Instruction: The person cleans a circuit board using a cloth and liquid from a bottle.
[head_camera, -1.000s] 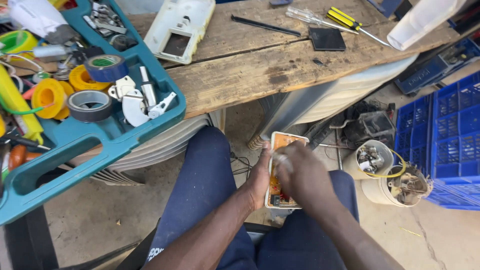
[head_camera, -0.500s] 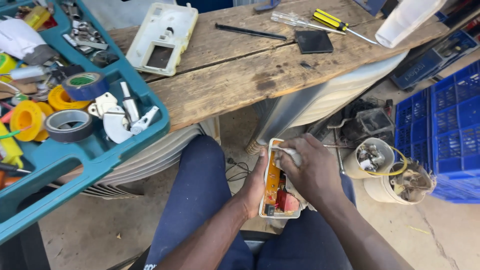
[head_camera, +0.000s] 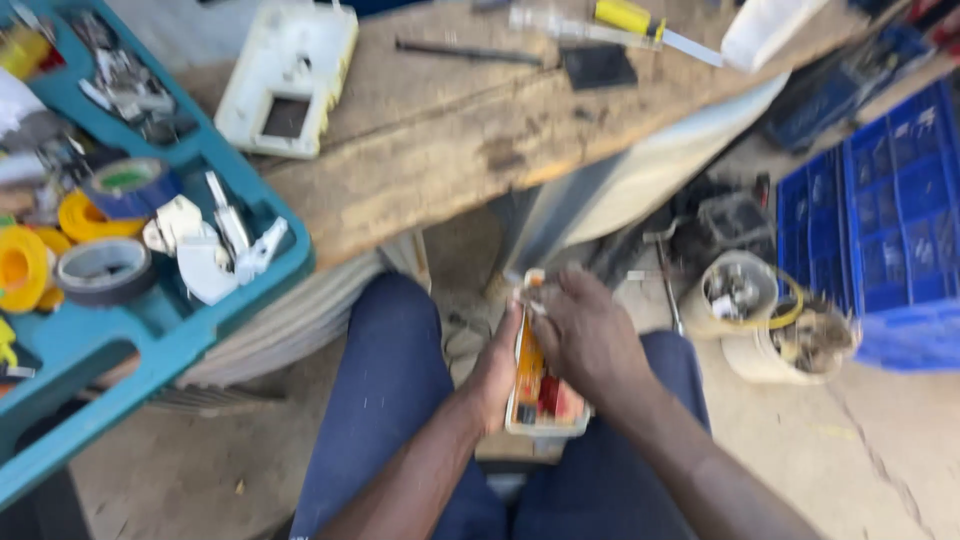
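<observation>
**Desk:** What is nearest the lens?

**Photographer:** A seated person in dark blue trousers (head_camera: 385, 400), both forearms reaching forward over the lap. The left hand (head_camera: 497, 365) cups the left edge of a small open white casing (head_camera: 543, 400), fingers curled up along its side. The right hand (head_camera: 588, 335) arches over the casing's upper end, knuckles up, fingers bent down onto it and closed around that end. Motion blur hides the fingertips.

**Desk:** And the casing itself?

**Photographer:** Held lengthwise between the knees, above the lap, with orange and red parts showing inside.

**Desk:** Beyond the hands?

**Photographer:** To the right, on the floor, stand two round white tubs (head_camera: 745, 300) of parts with a yellow wire across them, next to a blue plastic crate (head_camera: 900, 220). To the left, a teal tray (head_camera: 150, 330) holds rolls of tape (head_camera: 105, 270) in grey, blue and yellow, plus white fittings.

**Desk:** Farthest back?

**Photographer:** A worn wooden surface (head_camera: 470, 150) carrying a white housing with a square opening (head_camera: 290, 80), a dark flat square (head_camera: 597, 67), a thin dark rod (head_camera: 465, 50) and a yellow-handled screwdriver (head_camera: 640, 20). The tray's far end rests on that surface.
</observation>
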